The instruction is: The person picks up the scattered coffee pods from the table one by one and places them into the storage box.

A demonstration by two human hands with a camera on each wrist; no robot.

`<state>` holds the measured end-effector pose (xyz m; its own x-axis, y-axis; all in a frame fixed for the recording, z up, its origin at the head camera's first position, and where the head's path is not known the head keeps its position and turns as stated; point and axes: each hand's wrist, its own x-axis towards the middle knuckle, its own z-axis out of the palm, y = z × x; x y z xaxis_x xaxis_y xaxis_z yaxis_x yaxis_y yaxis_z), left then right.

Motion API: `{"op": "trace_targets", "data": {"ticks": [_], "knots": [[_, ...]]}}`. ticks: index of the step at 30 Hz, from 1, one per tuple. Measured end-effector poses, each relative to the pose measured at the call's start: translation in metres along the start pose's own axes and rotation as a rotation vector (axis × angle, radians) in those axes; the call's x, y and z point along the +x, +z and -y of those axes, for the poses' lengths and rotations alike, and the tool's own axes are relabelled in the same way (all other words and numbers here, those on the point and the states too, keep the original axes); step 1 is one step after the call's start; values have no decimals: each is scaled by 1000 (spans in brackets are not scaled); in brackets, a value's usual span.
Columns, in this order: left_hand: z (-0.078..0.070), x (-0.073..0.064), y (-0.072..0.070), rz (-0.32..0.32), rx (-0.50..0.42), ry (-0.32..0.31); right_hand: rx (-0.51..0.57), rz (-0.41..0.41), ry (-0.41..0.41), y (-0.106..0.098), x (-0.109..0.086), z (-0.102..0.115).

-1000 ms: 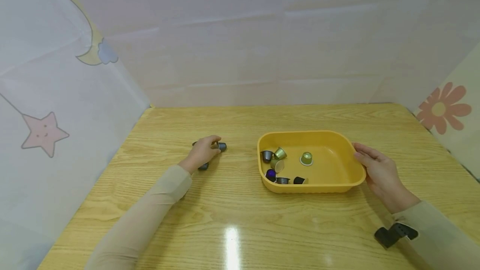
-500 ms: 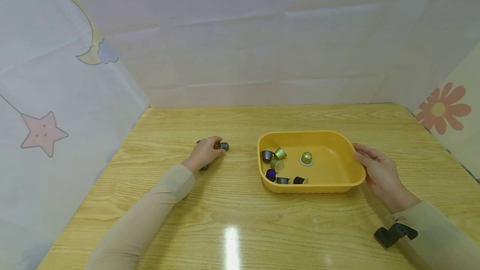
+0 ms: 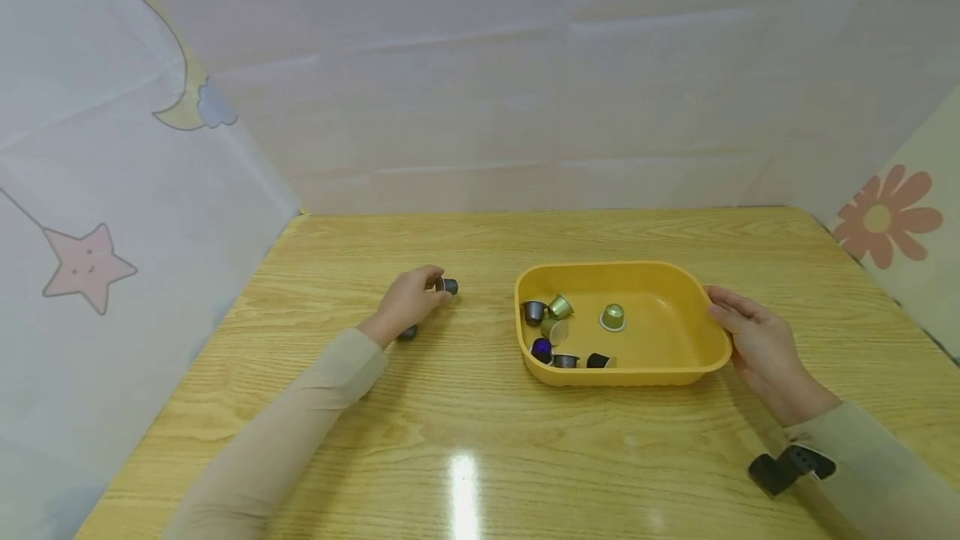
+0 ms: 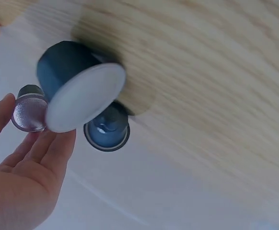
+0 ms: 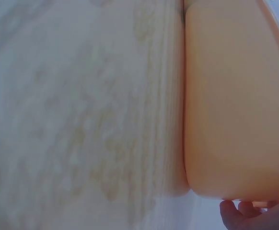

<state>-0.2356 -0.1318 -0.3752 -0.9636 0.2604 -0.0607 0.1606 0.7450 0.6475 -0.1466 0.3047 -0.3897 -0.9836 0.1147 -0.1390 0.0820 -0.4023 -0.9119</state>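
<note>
A pale, creased sheet backdrop [image 3: 525,107] rises along the back and sides of a light wood-grain desk [image 3: 465,415], whose surface catches a bright reflection near the front. Two beige sleeves [image 3: 292,423] reach over it from the near side. Right of the desk's centre sits a yellow tray [image 3: 660,323] with rounded corners. The right hand [image 3: 765,352] grips the tray's right end, its fingertips at the wall; the left hand [image 3: 408,300], well apart from the tray on the left, pinches a capsule. On the backdrop are a printed yellow moon [image 3: 183,77], a coral flower [image 3: 890,217] and a pink star [image 3: 90,269]. A black strap [image 3: 791,469] shows at the right sleeve. Smallest are the capsules. The held capsule [image 3: 450,286], dark with a silvery lid, is between thumb and fingers. The left wrist view shows two more dark ones near that hand: a white-lidded capsule [image 4: 82,91] tilted toward the lens, and a domed capsule [image 4: 108,127] behind it. Seven lie in the tray: a green capsule [image 3: 612,317] upright on its lid, and, in the left half, two other greenish ones, two grey, one purple and one black.
</note>
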Motion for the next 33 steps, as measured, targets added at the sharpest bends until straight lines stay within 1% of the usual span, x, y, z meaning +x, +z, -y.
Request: {"op": "trace_targets", "data": {"ticks": [4, 7, 11, 15, 25, 33], "knots": [[-7, -3, 1, -4, -34, 18, -6, -2, 0, -1, 0, 0], [-12, -5, 2, 2, -89, 10, 0, -6, 7, 0, 1, 0], [-20, -9, 3, -9, -156, -2, 9, -9, 12, 0, 2, 0], [-28, -11, 7, -17, -210, 5, 24, -10, 11, 1, 2, 0], [-45, -15, 20, -12, -260, 11, 38, 0, 0, 0, 3, 0], [-54, -18, 28, 7, -255, 53, 44, -2, 3, 0, 2, 1]]}}
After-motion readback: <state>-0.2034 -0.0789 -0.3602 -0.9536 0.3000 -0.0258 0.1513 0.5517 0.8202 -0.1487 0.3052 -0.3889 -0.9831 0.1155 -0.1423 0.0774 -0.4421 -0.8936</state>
